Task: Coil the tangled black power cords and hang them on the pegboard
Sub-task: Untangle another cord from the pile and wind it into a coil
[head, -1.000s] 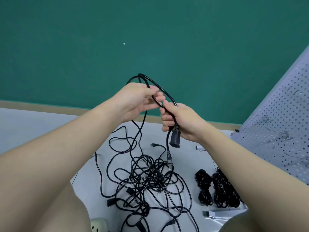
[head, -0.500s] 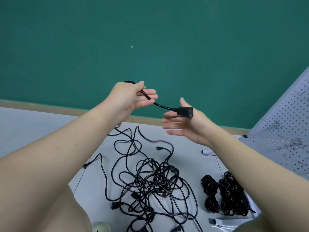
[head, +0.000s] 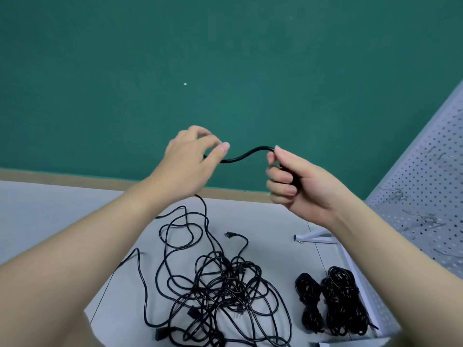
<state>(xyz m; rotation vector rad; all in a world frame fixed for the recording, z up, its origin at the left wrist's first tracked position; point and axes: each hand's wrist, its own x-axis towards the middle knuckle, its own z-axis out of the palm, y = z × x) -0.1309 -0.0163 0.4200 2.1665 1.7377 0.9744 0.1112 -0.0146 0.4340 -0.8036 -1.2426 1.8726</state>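
Note:
A short wavy stretch of black power cord (head: 246, 154) spans between my two raised hands. My right hand (head: 295, 184) grips its end in a closed fist, the connector hidden inside the fingers. My left hand (head: 193, 159) pinches the cord between thumb and fingers, and the rest of it drops behind the wrist to a tangled heap of black cords (head: 220, 291) on the grey floor. A loose plug (head: 229, 235) lies at the heap's far edge. The white pegboard (head: 426, 196) leans at the right.
Two coiled black cord bundles (head: 333, 301) lie on the floor beside the pegboard's white foot (head: 315, 237). Metal hooks (head: 426, 217) stick out of the pegboard. A green wall with a wooden skirting board (head: 75, 176) runs behind everything.
My right hand has gone from open, with the connector resting on it, to a fist around the cord's end. The left hand has slid left along the cord.

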